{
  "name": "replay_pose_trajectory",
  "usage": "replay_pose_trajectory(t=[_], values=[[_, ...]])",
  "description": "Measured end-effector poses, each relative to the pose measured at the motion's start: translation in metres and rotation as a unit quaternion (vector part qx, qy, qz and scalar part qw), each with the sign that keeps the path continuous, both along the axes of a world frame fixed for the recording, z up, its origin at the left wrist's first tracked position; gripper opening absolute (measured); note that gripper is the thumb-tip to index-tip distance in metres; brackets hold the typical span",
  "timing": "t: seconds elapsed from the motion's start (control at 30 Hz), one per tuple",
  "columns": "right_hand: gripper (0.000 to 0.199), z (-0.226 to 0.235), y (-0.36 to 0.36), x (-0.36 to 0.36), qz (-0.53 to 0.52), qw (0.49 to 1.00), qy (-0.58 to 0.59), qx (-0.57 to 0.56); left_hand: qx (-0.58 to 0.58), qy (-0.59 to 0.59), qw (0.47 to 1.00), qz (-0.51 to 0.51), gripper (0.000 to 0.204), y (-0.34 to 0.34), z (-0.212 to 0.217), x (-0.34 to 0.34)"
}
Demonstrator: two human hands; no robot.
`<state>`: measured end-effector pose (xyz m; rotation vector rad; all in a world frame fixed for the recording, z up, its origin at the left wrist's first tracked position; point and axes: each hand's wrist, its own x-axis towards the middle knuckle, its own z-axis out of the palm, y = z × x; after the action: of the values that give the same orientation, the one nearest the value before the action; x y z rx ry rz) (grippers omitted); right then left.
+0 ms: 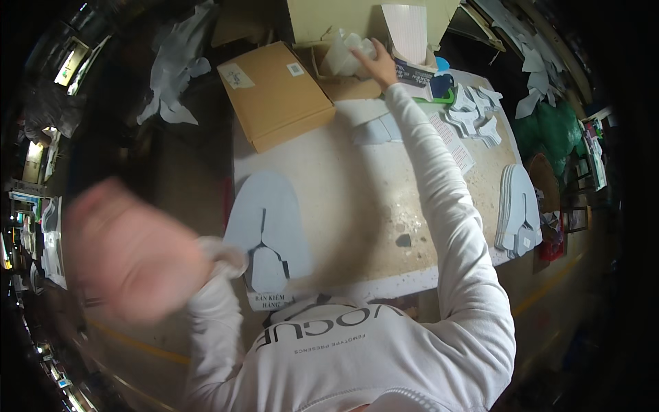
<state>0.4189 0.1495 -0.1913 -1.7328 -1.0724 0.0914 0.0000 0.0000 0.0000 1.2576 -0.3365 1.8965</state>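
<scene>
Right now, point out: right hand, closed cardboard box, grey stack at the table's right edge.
right hand (376, 63), head view, back of the hand
cardboard box (274, 93), head view, middle of its lid
grey stack (518, 206), head view, top piece

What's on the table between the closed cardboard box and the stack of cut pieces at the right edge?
In the head view, between the box and the stack lies mostly bare tabletop, crossed by the right sleeve.
</scene>
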Motion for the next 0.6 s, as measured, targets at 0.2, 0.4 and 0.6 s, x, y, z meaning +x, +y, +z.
replay_pose_trajectory(t=[0.2, 0.4, 0.6], values=[[0.061, 0.05, 0.034, -0.07, -0.051, 0.99, -0.126, -0.039, -0.515, 0.243, 0.78, -0.26, 0.04, 0.053, -0.148, 0.098], [0.027, 0.077, -0.094, -0.114, 0.143, 0.897, -0.342, 0.242, -0.538, 0.168, 0.64, -0.522, 0.07, 0.071, -0.163, 0.1], [0.025, 0.067, -0.2, -0.143, 0.285, 0.818, -0.445, 0.228, -0.518, 0.26, 0.693, -0.427, 0.063, 0.053, -0.14, 0.107]])
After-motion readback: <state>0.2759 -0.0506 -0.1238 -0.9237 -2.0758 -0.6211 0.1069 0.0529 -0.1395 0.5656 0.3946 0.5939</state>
